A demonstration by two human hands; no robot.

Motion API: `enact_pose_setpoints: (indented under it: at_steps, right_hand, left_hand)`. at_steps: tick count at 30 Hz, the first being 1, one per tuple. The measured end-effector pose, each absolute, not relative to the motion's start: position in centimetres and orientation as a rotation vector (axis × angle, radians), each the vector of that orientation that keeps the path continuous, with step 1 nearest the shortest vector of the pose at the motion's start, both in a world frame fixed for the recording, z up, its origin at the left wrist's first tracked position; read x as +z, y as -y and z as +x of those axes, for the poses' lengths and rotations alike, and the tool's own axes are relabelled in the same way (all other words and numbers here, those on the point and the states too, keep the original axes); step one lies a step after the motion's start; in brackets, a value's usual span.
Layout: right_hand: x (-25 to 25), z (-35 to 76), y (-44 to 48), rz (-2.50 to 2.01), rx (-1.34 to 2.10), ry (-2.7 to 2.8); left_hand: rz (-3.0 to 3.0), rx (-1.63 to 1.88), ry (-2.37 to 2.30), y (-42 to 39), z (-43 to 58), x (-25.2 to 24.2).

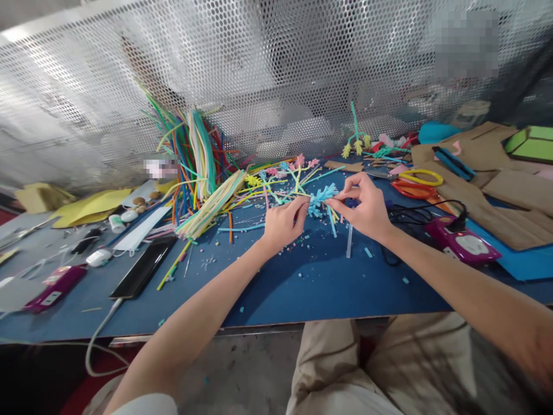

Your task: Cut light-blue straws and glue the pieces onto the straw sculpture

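A light-blue flower-like piece made of pipe cleaners [322, 197] is held between my two hands above the blue tabletop. My left hand [286, 222] pinches its left end between thumb and fingers. On the right end, my right hand [363, 206] has thumb and forefinger closed. Just behind them lie pipe-cleaner stems with pink tufts [299, 164] and yellow tufts. Small cut bits are scattered below the hands, and a short clear stick [349, 241] lies under the right hand.
Bundles of coloured pipe cleaners [203, 155] stand at the back left. Nearer lies a black phone [144, 268] on a charging cable. To the right are orange-and-yellow scissors [417, 183], a purple power strip [464, 239] with cables, and cardboard sheets [518, 193]. A perforated metal screen [268, 75] rises behind.
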State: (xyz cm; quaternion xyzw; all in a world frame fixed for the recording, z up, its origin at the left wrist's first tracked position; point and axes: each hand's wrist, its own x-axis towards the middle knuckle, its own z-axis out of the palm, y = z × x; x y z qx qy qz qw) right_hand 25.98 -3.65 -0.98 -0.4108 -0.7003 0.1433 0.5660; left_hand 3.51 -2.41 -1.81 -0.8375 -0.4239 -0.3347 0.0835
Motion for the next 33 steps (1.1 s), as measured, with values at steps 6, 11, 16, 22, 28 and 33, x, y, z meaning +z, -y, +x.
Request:
enact_pose_setpoints:
  at_steps: [6,11,16,22,28,33]
  right_hand:
    - [-1.16,25.43,3.92,-1.006,0.501,1.540]
    - [-1.11,25.29,3.95,-0.973,0.523,1.513]
    - [-0.98,25.22,3.87,-0.952,0.583,1.484]
    - [-0.87,25.19,3.93,-0.937,0.609,1.475]
    - [-0.95,25.25,3.77,-0.943,0.604,1.477]
    - [-1.03,25.31,3.71,-0.960,0.592,1.491]
  left_hand:
    - [-2.493,-1.065,1.257,2.51,3.62,-1.80]
    - [-2.489,-1.069,1.283,2.63,3.73,-1.74]
    - [-2.497,-1.063,1.314,2.66,3.70,-1.71]
    - [-2.502,-1.061,1.324,2.66,3.66,-1.65]
    - [-2.505,-1.068,1.311,2.66,3.63,-1.76]
    - [-2.503,-1.067,1.311,2.65,3.69,-1.71]
